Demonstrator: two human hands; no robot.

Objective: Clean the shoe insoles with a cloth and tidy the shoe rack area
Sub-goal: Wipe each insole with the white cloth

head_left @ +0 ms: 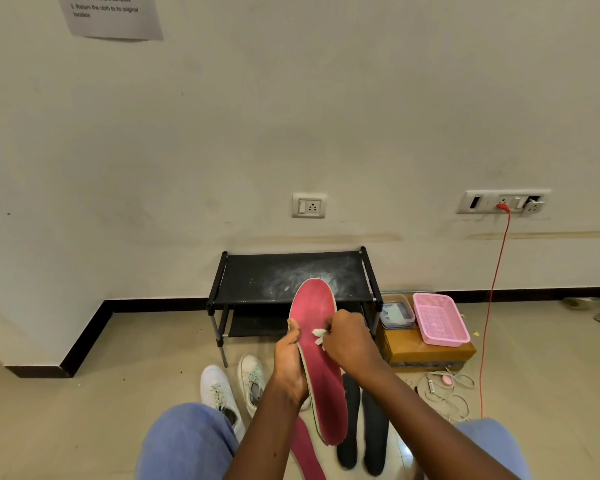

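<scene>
Our left hand (290,362) grips the long pink foam insole (317,355) by its edge. Our right hand (349,337) pinches a small white cloth (320,335) against the insole, just beyond its fingertips.

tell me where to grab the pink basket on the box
Pinch the near rim of the pink basket, reaching down from above. It sits open side up on the cardboard box, near edge free, while a clear container crowds its left side.

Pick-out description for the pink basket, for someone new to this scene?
Find the black shoe rack against the wall. Right of it, a brown cardboard box sits on the floor, and the pink basket rests on its top. Unlike the clear container beside it, the basket is pink, open-topped and lattice-walled.
</scene>
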